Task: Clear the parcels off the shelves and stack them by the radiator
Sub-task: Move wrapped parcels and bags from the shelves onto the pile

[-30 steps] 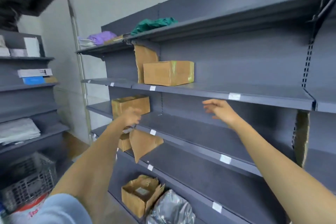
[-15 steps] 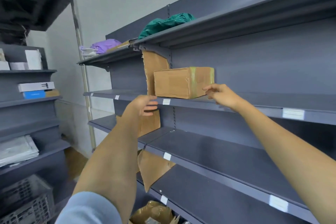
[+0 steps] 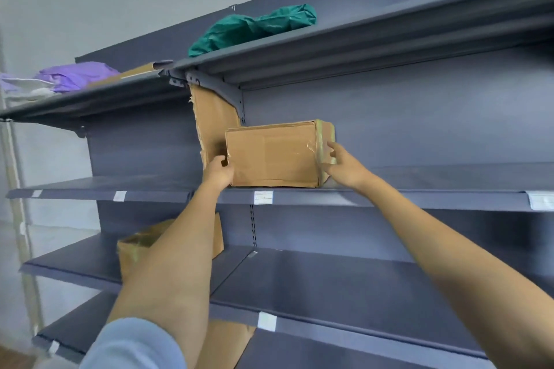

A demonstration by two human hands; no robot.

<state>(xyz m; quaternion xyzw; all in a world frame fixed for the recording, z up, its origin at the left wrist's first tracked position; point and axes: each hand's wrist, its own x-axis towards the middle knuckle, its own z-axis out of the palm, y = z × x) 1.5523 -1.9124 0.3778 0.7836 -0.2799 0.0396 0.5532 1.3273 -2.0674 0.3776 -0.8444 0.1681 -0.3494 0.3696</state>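
On the second shelf: one taped box. Your left hand grips its left end, your right hand its right end. Above: green bag.

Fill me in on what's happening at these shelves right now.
A person is taking a taped cardboard box off the grey shelf. The left hand is at its lower left corner and the right hand is on its taped right end; the box still rests on the shelf. Another cardboard box sits one shelf down, partly behind the left arm. A green bag and a purple bag lie on the top shelves.
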